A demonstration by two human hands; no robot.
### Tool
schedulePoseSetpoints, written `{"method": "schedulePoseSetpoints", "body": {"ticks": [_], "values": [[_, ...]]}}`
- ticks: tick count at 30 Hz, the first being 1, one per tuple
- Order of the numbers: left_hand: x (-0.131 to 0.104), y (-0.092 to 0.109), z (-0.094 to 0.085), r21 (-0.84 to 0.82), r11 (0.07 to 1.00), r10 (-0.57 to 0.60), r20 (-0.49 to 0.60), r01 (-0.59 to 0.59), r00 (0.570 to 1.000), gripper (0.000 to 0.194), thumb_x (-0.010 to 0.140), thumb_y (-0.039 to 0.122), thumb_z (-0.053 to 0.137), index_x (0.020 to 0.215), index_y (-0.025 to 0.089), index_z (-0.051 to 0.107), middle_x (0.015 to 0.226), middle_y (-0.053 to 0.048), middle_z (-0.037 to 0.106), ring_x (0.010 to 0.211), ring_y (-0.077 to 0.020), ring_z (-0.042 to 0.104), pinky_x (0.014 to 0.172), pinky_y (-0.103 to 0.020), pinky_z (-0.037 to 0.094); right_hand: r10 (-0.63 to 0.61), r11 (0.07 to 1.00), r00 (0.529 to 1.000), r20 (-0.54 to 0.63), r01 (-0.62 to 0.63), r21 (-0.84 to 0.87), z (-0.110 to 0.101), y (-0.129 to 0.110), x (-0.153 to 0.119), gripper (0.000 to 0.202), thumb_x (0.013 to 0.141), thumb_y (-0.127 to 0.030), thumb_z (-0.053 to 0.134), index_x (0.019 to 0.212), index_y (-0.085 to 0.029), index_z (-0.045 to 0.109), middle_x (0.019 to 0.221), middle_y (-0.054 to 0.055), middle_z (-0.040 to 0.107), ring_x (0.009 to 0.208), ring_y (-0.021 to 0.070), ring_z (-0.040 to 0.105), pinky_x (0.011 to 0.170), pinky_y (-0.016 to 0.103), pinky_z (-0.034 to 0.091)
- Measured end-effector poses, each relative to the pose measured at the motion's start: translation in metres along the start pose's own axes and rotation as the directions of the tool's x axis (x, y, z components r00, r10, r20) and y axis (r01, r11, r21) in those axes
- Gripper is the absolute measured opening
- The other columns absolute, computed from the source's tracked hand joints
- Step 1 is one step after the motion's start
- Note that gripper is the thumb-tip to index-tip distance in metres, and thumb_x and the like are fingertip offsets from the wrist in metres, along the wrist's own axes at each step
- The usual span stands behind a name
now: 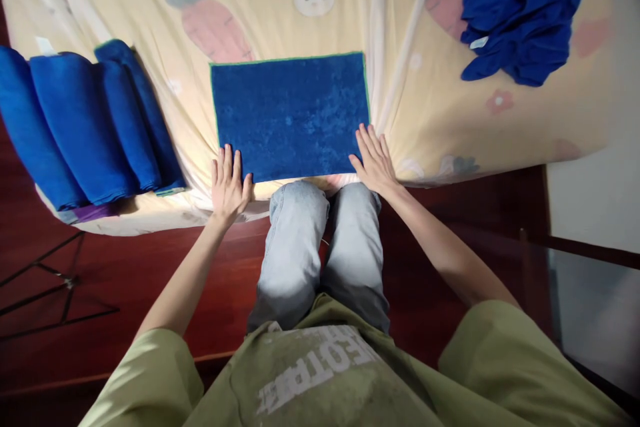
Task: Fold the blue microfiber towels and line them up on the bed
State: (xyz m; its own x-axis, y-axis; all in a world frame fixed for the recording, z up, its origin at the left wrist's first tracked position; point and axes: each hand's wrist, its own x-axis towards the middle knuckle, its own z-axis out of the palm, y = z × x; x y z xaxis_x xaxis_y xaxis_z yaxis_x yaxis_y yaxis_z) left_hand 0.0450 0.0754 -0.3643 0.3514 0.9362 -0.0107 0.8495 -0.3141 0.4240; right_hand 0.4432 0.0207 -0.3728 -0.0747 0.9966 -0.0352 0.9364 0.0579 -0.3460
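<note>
Our left hand (pixel 229 185), right hand (pixel 374 161) flat at corners of plush oblong cloth (pixel 291 113), bed edge (pixel 505 160) close, creased sheet (pixel 280 30) beyond

The bedsheet (pixel 273 13) glows brightly, the floor (pixel 227 280) dim, edges stretched.

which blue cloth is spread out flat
The green-edged blue cloth between the left hand and right hand; the bundles at left look rolled or folded, and the upper-right cloths lie crumpled.
</note>
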Motion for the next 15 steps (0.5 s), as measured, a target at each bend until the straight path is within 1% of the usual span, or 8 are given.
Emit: {"method": "schedulePoseSetpoints", "body": {"ticks": [2,5,8,10,12,13,14,15], "values": [[-0.008,-0.001,0.009,0.008,1.0,-0.011,-0.014,0.011,1.0,0.073,0.105,0.049,0.035,0.167,0.013,0.026,0.175,-0.012,0.012,0.163,-0.0301,0.005,0.133,-0.053,0.001,0.0,1.0,1.0,0.021,0.0,-0.009,0.006,0.003,-0.004,0.068,0.109,-0.043,0.028,0.17,-0.015,0.016,0.176,0.011,0.014,0.164,0.0284,0.009,0.131,0.061,0.009],[-0.011,-0.006,0.018,-0.006,1.0,0.012,-0.046,-0.012,0.999,0.074,0.104,0.048,0.036,0.167,0.011,0.027,0.175,-0.014,0.012,0.163,-0.0303,0.005,0.133,-0.054,0.0,-0.01,0.999,1.0,0.017,0.011,-0.044,0.011,0.005,-0.003,0.069,0.109,-0.042,0.029,0.169,-0.011,0.016,0.176,0.013,0.014,0.164,0.0276,0.009,0.132,0.059,0.009],[-0.008,-0.01,0.014,-0.006,0.999,0.049,-0.063,-0.05,0.997,0.074,0.103,0.047,0.036,0.165,0.007,0.031,0.174,-0.017,0.016,0.163,-0.0305,0.007,0.133,-0.054,0.003,0.001,0.997,1.0,0.004,-0.001,-0.083,0.006,-0.002,0.0,0.069,0.108,-0.04,0.033,0.167,-0.007,0.021,0.175,0.016,0.018,0.163,0.0281,0.012,0.132,0.057,0.011],[-0.007,-0.005,0.004,0.008,0.998,0.056,-0.059,-0.055,0.997,0.073,0.103,0.046,0.035,0.163,0.003,0.033,0.172,-0.021,0.019,0.163,-0.0319,0.009,0.132,-0.056,0.005,0.061,0.992,0.998,-0.029,-0.063,-0.109,0.001,-0.018,-0.004,0.067,0.108,-0.037,0.035,0.166,-0.005,0.025,0.174,0.017,0.021,0.163,0.0303,0.015,0.131,0.059,0.011],[-0.015,0.012,-0.008,0.009,0.999,0.048,-0.069,-0.047,0.996,0.072,0.104,0.044,0.035,0.162,0.002,0.033,0.172,-0.023,0.018,0.163,-0.0332,0.009,0.132,-0.059,0.006,0.133,0.983,0.987,-0.092,-0.143,-0.117,-0.002,-0.041,-0.019,0.066,0.107,-0.034,0.036,0.164,-0.003,0.029,0.173,0.019,0.02,0.162,0.0323,0.016,0.131,0.059,0.012],[-0.024,0.025,-0.013,-0.002,0.999,0.04,-0.087,-0.04,0.995,0.071,0.105,0.044,0.034,0.162,0.003,0.033,0.173,-0.022,0.017,0.163,-0.0333,0.008,0.131,-0.06,0.007,0.154,0.98,0.981,-0.12,-0.167,-0.111,-0.002,-0.055,-0.03,0.065,0.106,-0.032,0.036,0.164,-0.002,0.029,0.174,0.019,0.019,0.162,0.0327,0.015,0.131,0.058,0.013],[-0.037,0.041,-0.017,-0.019,0.999,0.036,-0.107,-0.038,0.994,0.07,0.105,0.044,0.033,0.163,0.005,0.031,0.173,-0.02,0.015,0.163,-0.0327,0.007,0.131,-0.06,0.008,0.144,0.982,0.981,-0.13,-0.157,-0.102,0.0,-0.07,-0.045,0.065,0.106,-0.03,0.036,0.164,-0.002,0.03,0.174,0.019,0.018,0.163,0.0321,0.015,0.131,0.055,0.015],[-0.055,0.06,-0.019,-0.043,0.998,0.036,-0.128,-0.042,0.991,0.068,0.106,0.044,0.032,0.165,0.009,0.03,0.174,-0.018,0.014,0.163,-0.0316,0.006,0.132,-0.06,0.01,0.115,0.988,0.987,-0.115,-0.126,-0.093,0.003,-0.085,-0.06,0.064,0.106,-0.029,0.037,0.164,-0.003,0.032,0.174,0.017,0.019,0.163,0.0313,0.016,0.132,0.053,0.017]]}}
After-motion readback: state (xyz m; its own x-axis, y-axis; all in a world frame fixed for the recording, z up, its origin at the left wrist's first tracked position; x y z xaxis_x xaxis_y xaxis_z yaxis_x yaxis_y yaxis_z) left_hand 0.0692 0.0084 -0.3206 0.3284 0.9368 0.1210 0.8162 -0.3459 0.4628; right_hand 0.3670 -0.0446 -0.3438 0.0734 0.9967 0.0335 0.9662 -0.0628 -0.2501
